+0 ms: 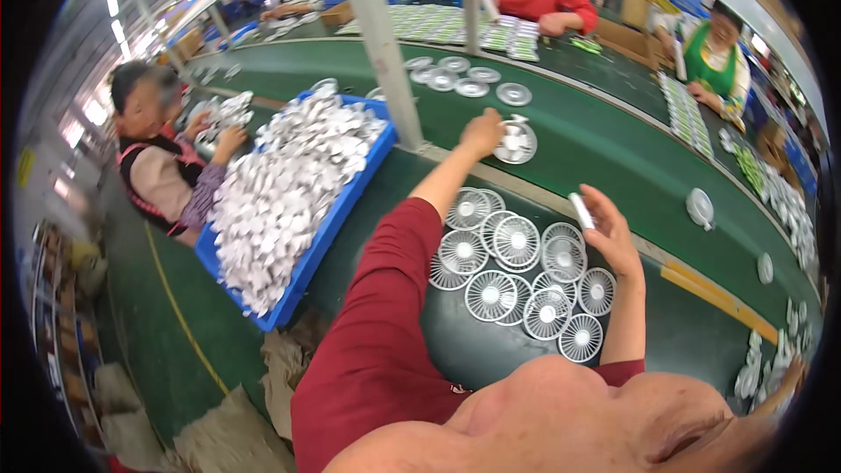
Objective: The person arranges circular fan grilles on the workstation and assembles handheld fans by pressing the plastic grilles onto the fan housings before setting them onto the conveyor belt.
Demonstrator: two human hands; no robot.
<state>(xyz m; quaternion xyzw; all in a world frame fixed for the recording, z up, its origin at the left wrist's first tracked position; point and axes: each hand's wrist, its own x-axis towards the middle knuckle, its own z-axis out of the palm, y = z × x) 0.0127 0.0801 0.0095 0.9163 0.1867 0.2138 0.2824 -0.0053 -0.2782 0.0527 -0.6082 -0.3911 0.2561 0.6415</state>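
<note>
My left hand (pixel 484 133) reaches over the green belt with its fingers curled in at the left edge of a round white fan part (pixel 517 144). Smaller white pieces lie on that part; the fingertips are partly hidden. A short white stick-like piece (pixel 580 211) sits between the thumb and fingers of my right hand (pixel 611 232), raised above the dark worktop. Below and between my arms, several white spoked fan guards (pixel 516 241) lie spread and overlapping on the worktop (pixel 455 346).
To my left stands a blue crate (pixel 302 285) heaped with small white parts (pixel 293 184). A grey post (pixel 378 44) rises beside it. Round fan parts (pixel 442 79) lie on the belt (pixel 596 136). Co-workers sit to the left and across; a yellow strip (pixel 718 300) edges the worktop.
</note>
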